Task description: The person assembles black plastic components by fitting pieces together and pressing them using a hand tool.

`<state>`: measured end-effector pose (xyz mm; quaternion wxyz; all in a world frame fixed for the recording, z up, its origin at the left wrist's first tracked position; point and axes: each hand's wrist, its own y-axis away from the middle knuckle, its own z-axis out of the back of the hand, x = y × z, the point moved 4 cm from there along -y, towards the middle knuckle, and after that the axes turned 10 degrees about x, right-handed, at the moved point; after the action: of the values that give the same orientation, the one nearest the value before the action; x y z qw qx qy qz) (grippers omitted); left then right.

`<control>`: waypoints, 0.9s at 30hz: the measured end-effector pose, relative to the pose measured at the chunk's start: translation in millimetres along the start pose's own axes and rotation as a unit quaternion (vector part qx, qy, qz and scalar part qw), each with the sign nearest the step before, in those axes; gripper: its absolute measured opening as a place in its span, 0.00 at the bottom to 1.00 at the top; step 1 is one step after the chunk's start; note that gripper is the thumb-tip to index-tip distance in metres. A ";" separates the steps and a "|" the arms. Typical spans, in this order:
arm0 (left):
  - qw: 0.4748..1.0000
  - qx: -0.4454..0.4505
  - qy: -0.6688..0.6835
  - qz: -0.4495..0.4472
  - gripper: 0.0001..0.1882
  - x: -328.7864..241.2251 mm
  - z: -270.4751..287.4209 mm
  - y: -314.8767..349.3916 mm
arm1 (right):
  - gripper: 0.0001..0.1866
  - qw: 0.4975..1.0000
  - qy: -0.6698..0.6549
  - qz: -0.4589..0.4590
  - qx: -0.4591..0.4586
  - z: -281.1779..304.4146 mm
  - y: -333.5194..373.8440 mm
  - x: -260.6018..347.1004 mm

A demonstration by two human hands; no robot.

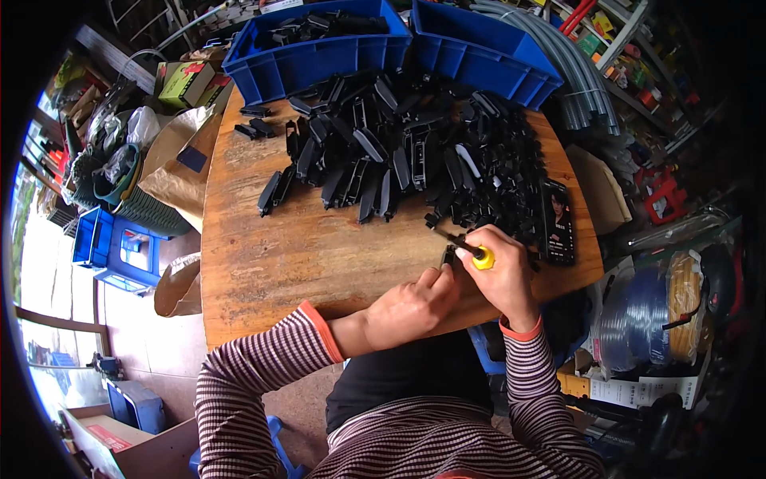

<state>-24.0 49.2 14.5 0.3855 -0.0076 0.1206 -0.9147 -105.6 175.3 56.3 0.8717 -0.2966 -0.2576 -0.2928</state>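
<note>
My right hand (pixel 506 275) is closed around a screwdriver (pixel 483 258) with a yellow and black handle. Its shaft slants up and to the left, and a small black piece (pixel 432 220) sits by its far end. To the left, my left hand (pixel 411 308) has its fingers curled at the near part of the table, gripping a black plastic part (pixel 449 255) that is mostly hidden by the fingers. Just beyond both hands spreads a heap of long black plastic housings (pixel 371 144), with many small black pieces (pixel 499 188) on its right side.
Two blue bins stand at the wooden table's (pixel 263 263) far edge; the left bin (pixel 319 64) holds black parts, the right bin (pixel 487 60) leans at an angle. A lit phone (pixel 557 222) lies at the right edge. Brown paper bags (pixel 179 164) stand left, coiled tubing (pixel 638 319) right.
</note>
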 end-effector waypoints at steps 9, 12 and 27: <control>0.999 -0.017 -0.044 0.023 0.25 -6.7 3.9 0.6 | 0.12 0.998 0.046 -0.043 0.018 -10.6 3.3 -1.0; 0.999 -0.021 -0.033 0.027 0.24 -10.0 2.9 0.5 | 0.12 0.997 0.061 -0.045 0.009 -10.8 4.0 -0.7; 0.999 -0.021 0.008 0.025 0.21 -20.4 -2.6 -0.3 | 0.08 0.980 0.138 -0.014 0.143 -10.1 1.6 12.1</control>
<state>-10.1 64.4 13.6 0.4072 -0.0055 0.1432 -0.9020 -93.4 165.2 56.3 0.9281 -0.1219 -0.1786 -0.3031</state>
